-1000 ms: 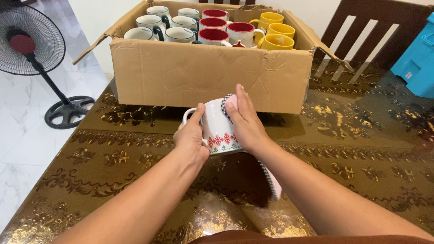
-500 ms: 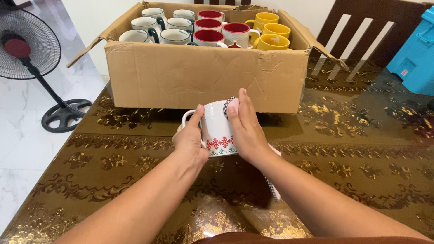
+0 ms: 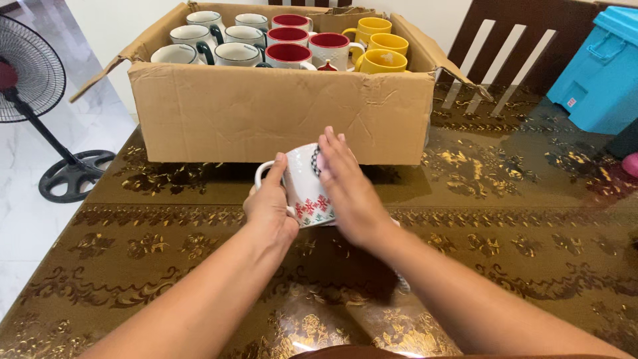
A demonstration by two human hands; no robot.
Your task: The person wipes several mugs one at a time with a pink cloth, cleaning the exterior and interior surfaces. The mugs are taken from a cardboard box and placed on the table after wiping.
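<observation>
A glossy brown counter (image 3: 166, 252) with gold floral patterning fills the view, above pale marble floor (image 3: 26, 219) where a standing fan (image 3: 33, 86) sits at left. A dark chair (image 3: 505, 46) and a blue bin (image 3: 595, 70) stand at right. A large open cardboard box (image 3: 279, 116) holds white, red and yellow mugs (image 3: 292, 40). Just before it, the left hand (image 3: 269, 206) has its fingers clamped on a white mug (image 3: 306, 186) with red snowflakes, held above the counter. The right hand (image 3: 349, 193), fingers together, presses a pink checkered cloth (image 3: 318, 159) against its side.
</observation>
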